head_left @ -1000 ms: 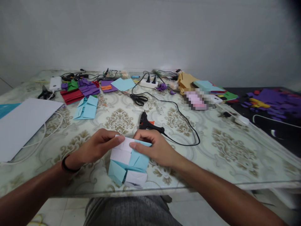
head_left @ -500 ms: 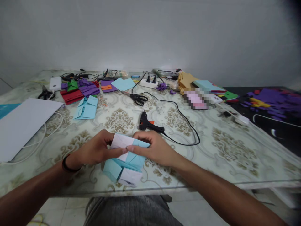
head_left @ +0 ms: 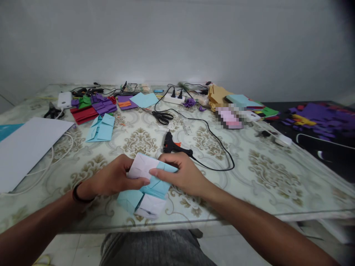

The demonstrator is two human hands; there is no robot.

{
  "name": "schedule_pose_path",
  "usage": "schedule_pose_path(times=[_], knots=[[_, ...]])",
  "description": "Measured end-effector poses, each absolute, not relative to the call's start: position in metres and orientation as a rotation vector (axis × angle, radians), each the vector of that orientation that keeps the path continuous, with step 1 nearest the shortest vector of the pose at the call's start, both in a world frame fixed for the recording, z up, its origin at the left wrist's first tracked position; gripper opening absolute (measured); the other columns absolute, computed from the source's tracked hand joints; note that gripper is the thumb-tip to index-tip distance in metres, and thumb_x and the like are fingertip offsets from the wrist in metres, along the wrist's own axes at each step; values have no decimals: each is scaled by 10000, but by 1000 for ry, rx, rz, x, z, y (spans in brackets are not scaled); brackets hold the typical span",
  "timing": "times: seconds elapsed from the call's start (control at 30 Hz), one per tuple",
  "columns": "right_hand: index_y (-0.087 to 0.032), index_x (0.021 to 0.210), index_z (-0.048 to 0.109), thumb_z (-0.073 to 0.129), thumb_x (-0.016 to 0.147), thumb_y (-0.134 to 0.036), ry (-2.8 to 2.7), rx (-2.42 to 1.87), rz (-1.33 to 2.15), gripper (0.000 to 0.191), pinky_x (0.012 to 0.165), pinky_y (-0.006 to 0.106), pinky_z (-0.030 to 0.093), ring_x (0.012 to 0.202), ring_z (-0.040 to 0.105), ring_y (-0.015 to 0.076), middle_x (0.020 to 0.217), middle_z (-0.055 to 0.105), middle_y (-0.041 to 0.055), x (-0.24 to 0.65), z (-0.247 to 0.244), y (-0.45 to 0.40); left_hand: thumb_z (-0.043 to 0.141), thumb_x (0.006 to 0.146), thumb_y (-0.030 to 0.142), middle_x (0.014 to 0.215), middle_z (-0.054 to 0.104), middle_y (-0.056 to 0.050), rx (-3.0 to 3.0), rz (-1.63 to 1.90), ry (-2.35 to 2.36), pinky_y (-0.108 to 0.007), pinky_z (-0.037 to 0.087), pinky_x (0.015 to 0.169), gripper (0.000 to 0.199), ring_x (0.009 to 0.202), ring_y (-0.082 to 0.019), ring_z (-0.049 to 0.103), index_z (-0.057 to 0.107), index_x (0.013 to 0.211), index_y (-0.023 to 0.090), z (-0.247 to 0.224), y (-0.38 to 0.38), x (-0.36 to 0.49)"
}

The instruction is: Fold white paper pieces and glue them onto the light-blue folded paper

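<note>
A folded paper piece [head_left: 141, 164] with white and light blue squares is held above the front edge of the table. My left hand [head_left: 118, 175] grips its left side, thumb on top. From the right, my right hand [head_left: 183, 173] pinches the blue part, its thumb pressing near the middle. Below the thumbs hang a light blue flap [head_left: 130, 200] and a white flap [head_left: 152, 206] of the paper. Fingers under the paper are hidden. Just beyond my right hand lies a black glue gun [head_left: 174, 145] with its cable.
Black scissors [head_left: 163, 118], a power strip [head_left: 173, 98] and folded light blue paper [head_left: 101, 128] lie farther back. A white sheet [head_left: 33, 147] is at the left, a blurred-out phone [head_left: 229, 117] at the right, and purple scraps [head_left: 327, 116] beyond.
My left thumb has moved slightly down from the white square, so more of that square shows. The lower flaps have shifted a little to the left.
</note>
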State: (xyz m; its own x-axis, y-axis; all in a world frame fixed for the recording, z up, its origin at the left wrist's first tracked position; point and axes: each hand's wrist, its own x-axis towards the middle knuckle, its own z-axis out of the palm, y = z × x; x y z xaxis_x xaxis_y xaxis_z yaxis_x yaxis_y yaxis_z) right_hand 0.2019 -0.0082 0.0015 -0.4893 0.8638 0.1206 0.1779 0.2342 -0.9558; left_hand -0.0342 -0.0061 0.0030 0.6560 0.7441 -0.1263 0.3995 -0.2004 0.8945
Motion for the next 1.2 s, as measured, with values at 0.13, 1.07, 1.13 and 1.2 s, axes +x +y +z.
schedule_pose_path(times=[0.13, 1.07, 1.13, 1.2], knots=[[-173, 642, 585, 792, 838, -444, -1831, -972, 1306, 393, 525, 249, 266, 583, 363, 97, 607, 443, -48, 202, 3, -9, 664, 938, 352, 627, 490, 45, 1799, 413, 870, -178, 291, 466, 240, 552, -84, 367, 664, 815, 146, 4, -7, -35], [-176, 696, 612, 803, 809, -517, -1559, -1018, 1481, 407, 545, 240, 362, 597, 460, 110, 662, 526, -29, 207, 2, -2, 548, 998, 553, 584, 486, 27, 1629, 451, 918, -209, 313, 456, 544, 520, -94, 393, 570, 627, 156, 8, -5, -40], [-183, 665, 579, 798, 814, -504, -1644, -1008, 1421, 416, 523, 238, 321, 575, 407, 101, 631, 477, -42, 207, 4, -5, 567, 1001, 501, 626, 560, 18, 1656, 411, 843, -202, 356, 484, 458, 541, -96, 437, 665, 729, 145, 10, -5, -38], [-186, 649, 558, 777, 836, -483, -1743, -993, 1345, 414, 512, 239, 292, 569, 373, 99, 616, 447, -46, 206, 6, -7, 596, 997, 438, 669, 601, 13, 1711, 412, 814, -198, 381, 516, 371, 574, -97, 458, 702, 801, 142, 11, -5, -36]])
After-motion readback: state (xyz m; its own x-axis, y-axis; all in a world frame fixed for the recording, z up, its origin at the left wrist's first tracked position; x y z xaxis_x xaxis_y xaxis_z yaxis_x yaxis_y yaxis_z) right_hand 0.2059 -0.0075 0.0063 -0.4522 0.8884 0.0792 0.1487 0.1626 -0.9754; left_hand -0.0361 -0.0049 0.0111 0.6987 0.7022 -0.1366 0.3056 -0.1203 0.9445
